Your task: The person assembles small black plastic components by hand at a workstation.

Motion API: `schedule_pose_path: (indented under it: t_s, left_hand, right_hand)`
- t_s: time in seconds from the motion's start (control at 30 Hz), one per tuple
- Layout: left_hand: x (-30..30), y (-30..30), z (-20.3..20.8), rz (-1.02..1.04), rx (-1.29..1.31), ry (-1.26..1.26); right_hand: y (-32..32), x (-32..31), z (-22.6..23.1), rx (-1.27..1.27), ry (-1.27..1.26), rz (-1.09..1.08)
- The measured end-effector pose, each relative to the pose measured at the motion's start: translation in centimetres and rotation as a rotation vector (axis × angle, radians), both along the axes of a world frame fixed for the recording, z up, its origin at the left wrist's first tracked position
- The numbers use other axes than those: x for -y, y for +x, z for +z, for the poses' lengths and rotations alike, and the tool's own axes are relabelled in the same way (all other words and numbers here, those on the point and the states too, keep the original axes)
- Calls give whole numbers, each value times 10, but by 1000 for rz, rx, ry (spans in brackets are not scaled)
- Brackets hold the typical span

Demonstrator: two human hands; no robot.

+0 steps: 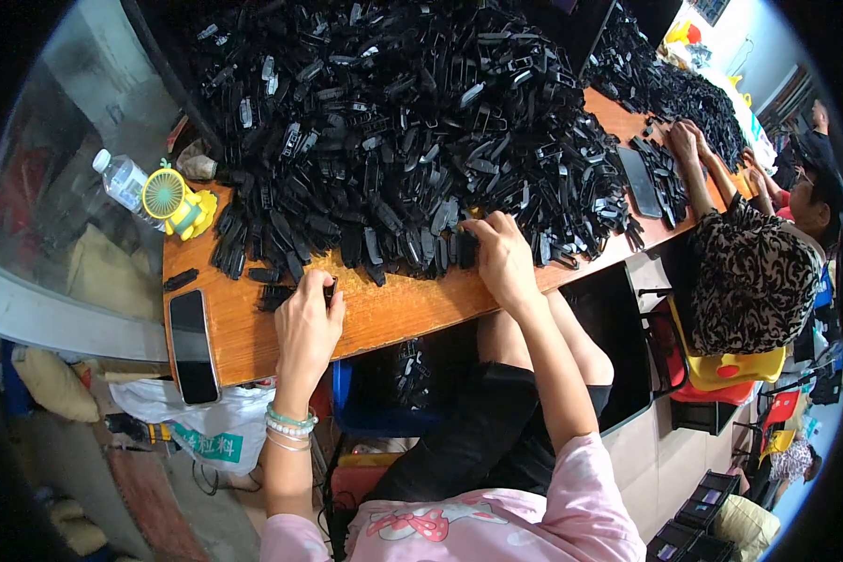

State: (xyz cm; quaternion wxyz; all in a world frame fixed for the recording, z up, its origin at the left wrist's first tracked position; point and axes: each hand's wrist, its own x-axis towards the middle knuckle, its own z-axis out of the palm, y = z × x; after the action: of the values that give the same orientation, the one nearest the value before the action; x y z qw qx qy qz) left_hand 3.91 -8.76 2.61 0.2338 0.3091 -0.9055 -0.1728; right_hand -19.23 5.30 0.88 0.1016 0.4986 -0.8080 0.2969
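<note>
A large heap of small black plastic parts (375, 122), long and narrow, covers most of the wooden table (398, 304). My left hand (307, 323) is closed near the table's front edge. A black plastic part (329, 291) shows between its thumb and fingers, and more dark parts (273, 297) lie just left of it. My right hand (504, 262) bends over the near edge of the heap. Its fingertips are closed at a black plastic part (465, 249), whose far end they partly hide.
A phone (194, 347) lies at the left front corner. Behind it stand a yellow toy-shaped fan (183, 206) and a water bottle (122, 183). At right another phone (638, 181) rests by the heap, near a co-worker's hands (688, 142). A blue bin (356, 403) is under the table.
</note>
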Motion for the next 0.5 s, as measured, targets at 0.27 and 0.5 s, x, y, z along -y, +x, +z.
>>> schedule_pose_path:
  t_s: [0.27,0.5]
  left_hand:
    - [-35,7,-20,-154,-355,507]
    - [-54,-9,-30,-214,-457,687]
  right_hand:
    - [-15,2,15,-237,11,155]
    - [-16,2,12,13,-186,152]
